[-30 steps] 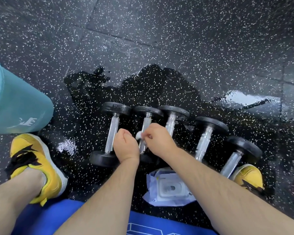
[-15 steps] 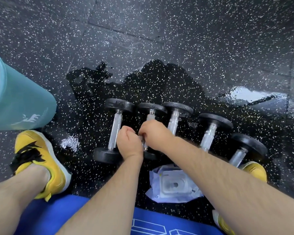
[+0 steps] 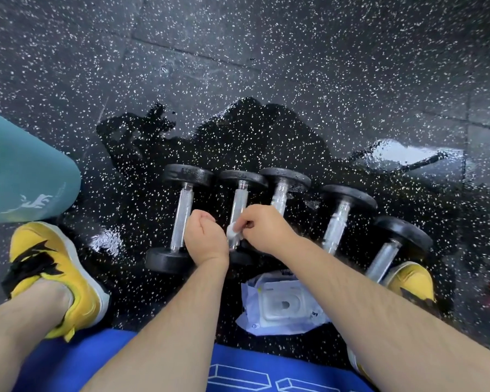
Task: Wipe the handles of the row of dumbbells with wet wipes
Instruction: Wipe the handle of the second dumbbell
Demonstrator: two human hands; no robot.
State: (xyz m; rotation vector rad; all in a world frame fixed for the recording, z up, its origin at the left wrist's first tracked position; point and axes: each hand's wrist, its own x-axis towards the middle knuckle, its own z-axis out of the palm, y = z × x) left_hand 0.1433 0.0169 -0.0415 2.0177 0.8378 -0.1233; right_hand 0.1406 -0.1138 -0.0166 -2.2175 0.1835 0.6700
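Five black dumbbells with chrome handles lie in a row on the wet floor. My right hand (image 3: 263,224) pinches a small white wet wipe (image 3: 232,232) against the handle of the second dumbbell (image 3: 239,203), near its lower end. My left hand (image 3: 205,236) is curled into a fist between the first dumbbell (image 3: 183,219) and the second one, its edge touching the wipe; its fingers are hidden. The third dumbbell (image 3: 280,193), fourth dumbbell (image 3: 335,224) and fifth dumbbell (image 3: 385,258) lie to the right, untouched.
A white pack of wet wipes (image 3: 283,304) lies on the floor under my right forearm. Yellow shoes (image 3: 54,275) flank the row, and the right shoe (image 3: 413,281) touches the fifth dumbbell. A teal roll (image 3: 26,176) lies at left and a blue mat (image 3: 119,360) below.
Both hands stayed on the second dumbbell's handle, shifting slightly along it. The wipe, hidden under the fingers half a second ago, shows again between the hands.
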